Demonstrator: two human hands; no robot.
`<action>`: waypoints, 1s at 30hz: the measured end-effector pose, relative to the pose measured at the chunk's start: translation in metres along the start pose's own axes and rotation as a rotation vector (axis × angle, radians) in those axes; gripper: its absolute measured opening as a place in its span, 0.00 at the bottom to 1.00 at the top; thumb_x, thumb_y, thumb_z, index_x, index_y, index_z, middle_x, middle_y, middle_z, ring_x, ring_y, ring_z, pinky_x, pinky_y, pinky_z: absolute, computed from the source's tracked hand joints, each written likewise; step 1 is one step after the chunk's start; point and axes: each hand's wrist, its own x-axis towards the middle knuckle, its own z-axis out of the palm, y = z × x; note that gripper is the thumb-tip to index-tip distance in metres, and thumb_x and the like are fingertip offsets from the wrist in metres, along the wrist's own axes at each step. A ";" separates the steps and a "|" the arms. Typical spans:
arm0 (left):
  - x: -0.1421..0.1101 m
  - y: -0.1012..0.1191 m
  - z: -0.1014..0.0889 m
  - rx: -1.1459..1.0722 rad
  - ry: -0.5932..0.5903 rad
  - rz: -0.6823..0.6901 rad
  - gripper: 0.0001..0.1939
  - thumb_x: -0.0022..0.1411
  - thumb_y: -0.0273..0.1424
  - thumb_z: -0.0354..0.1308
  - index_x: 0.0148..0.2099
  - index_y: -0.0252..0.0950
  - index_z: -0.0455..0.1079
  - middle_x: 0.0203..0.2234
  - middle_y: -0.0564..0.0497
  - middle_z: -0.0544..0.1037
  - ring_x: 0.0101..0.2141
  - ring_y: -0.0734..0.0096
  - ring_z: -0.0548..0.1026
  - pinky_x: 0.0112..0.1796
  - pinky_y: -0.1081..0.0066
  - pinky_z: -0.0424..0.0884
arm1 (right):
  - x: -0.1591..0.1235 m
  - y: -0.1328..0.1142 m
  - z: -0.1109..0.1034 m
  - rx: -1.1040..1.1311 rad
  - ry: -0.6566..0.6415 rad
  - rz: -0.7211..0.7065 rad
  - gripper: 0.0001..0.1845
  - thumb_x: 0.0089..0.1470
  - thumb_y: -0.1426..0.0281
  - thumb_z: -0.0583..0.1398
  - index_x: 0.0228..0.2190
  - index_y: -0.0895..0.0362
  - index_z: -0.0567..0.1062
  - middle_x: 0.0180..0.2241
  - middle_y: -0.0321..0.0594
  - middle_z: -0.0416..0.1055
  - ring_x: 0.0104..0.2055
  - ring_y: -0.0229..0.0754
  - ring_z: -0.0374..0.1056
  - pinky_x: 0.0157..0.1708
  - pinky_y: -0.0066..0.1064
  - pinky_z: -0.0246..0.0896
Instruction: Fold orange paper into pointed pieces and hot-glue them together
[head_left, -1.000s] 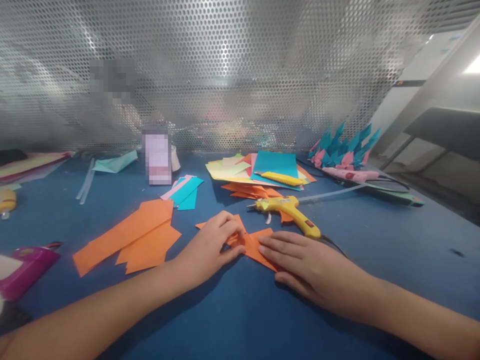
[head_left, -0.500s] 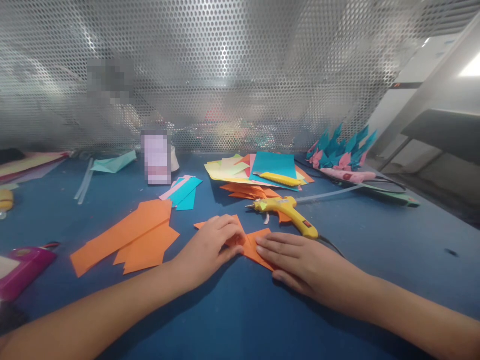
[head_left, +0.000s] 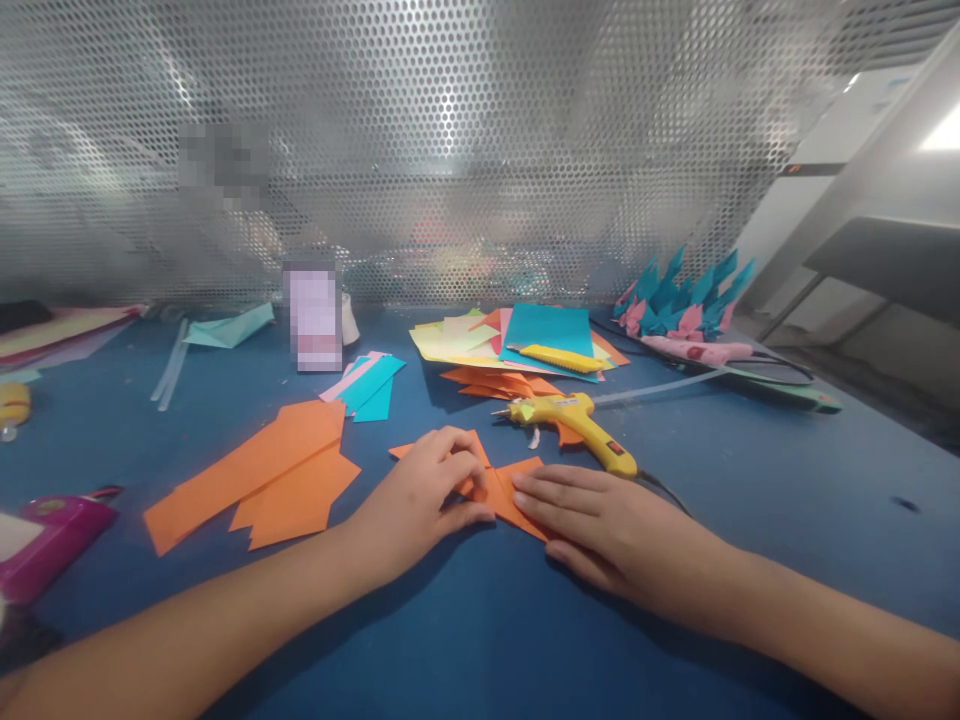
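Observation:
A folded piece of orange paper point(head_left: 501, 492) lies on the blue table in front of me, partly covered by both hands. My left hand point(head_left: 420, 500) is curled over its left part, fingertips and thumb at the paper near its middle fold. A pointed orange corner shows beyond the left knuckles. My right hand point(head_left: 611, 525) lies flat on the right part, fingers stretched out and side by side. Just behind the right hand rests a yellow hot glue gun point(head_left: 577, 415), its nozzle facing left and a glue stick in its back end.
Orange paper strips point(head_left: 262, 475) lie left of my hands, with blue and pink strips point(head_left: 375, 385) behind. Farther back are a stack of coloured paper point(head_left: 450, 340), a yellow cutter knife point(head_left: 562, 358) and folded blue and pink paper pieces point(head_left: 686, 300). A magenta object point(head_left: 60, 540) sits far left.
The thumb and fingers of my left hand have parted slightly, showing more of the orange paper between them. My right hand stays in place.

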 end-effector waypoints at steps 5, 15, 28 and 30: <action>-0.002 0.001 0.000 0.081 0.008 0.046 0.03 0.61 0.30 0.58 0.36 0.39 0.67 0.41 0.52 0.68 0.43 0.66 0.67 0.44 0.67 0.63 | 0.001 0.000 -0.002 -0.005 -0.029 -0.002 0.20 0.63 0.68 0.50 0.52 0.60 0.71 0.52 0.41 0.70 0.53 0.44 0.66 0.56 0.36 0.61; -0.001 -0.001 0.003 0.144 0.027 0.164 0.07 0.66 0.32 0.52 0.38 0.36 0.68 0.39 0.51 0.70 0.41 0.67 0.67 0.43 0.68 0.63 | 0.000 -0.001 0.002 -0.069 0.038 -0.054 0.20 0.65 0.68 0.47 0.50 0.62 0.72 0.50 0.42 0.72 0.52 0.42 0.67 0.56 0.35 0.60; 0.000 0.001 0.003 0.193 0.056 0.228 0.10 0.68 0.32 0.49 0.40 0.35 0.70 0.39 0.49 0.73 0.41 0.67 0.68 0.43 0.67 0.66 | -0.002 -0.002 -0.001 -0.055 0.022 -0.040 0.20 0.64 0.67 0.48 0.50 0.61 0.72 0.50 0.42 0.72 0.53 0.42 0.67 0.56 0.34 0.61; 0.000 0.001 0.004 0.211 0.067 0.243 0.11 0.68 0.33 0.48 0.39 0.35 0.71 0.39 0.48 0.73 0.41 0.67 0.68 0.43 0.66 0.66 | -0.002 -0.002 -0.002 -0.053 0.013 -0.032 0.20 0.64 0.67 0.48 0.50 0.61 0.72 0.50 0.42 0.72 0.52 0.43 0.67 0.56 0.35 0.61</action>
